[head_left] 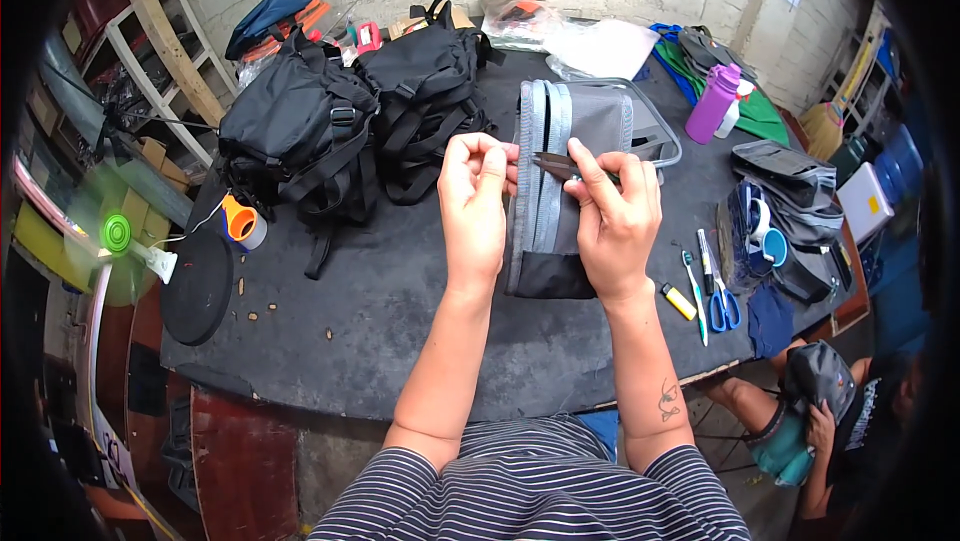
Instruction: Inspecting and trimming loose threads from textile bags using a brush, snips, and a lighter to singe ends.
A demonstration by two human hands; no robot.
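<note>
A grey zippered bag [592, 121] stands in front of me on the black table, its zipper running lengthwise and a black panel at the near end. In my right hand [622, 216] is a pair of thread snips [552, 164], the dark blades pointing left across the zipper. My left hand [475, 206] is closed in a pinch against the bag's left edge; whatever its fingertips hold is too small to make out. Behind the bag, a grey-edged flap [668, 141] sticks out to the right.
Two black strapped bags [300, 126] lie at the left. Right of me are a lighter [679, 302], a toothbrush [694, 296], blue scissors [724, 309], and a purple bottle [713, 104]. A spinning fan [116, 233] stands at the left edge; a person [820, 421] sits lower right, holding a dark bag.
</note>
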